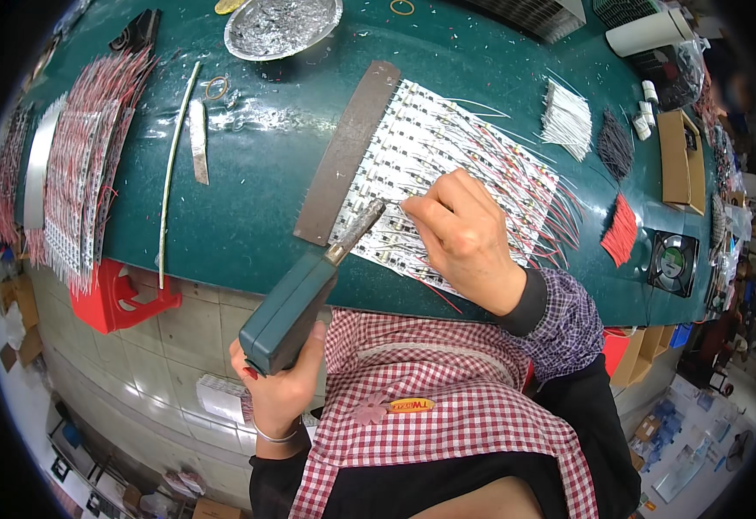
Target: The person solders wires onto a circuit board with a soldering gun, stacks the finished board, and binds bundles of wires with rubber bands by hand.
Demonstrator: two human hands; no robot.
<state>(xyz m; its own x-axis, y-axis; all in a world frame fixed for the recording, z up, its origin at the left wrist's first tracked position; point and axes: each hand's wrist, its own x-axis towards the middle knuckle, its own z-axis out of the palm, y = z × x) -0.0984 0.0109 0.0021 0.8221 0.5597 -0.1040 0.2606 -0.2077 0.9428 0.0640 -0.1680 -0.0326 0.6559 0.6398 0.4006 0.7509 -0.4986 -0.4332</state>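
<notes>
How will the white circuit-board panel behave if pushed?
The panel looks thin and flat, so probably light and stiff. Its wires curve loosely past the edge, so they'd likely flop. The brown bar alongside may block leftward pushes.

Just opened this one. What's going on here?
The person's left hand has a firm grip on a green-bodied tool, its metal tip over a white circuit-board panel. The right hand is pinched near that tip; whether it holds a wire is too small to tell. Red and white wires trail from the panel's right side. A brown strip lies along its left.
</notes>
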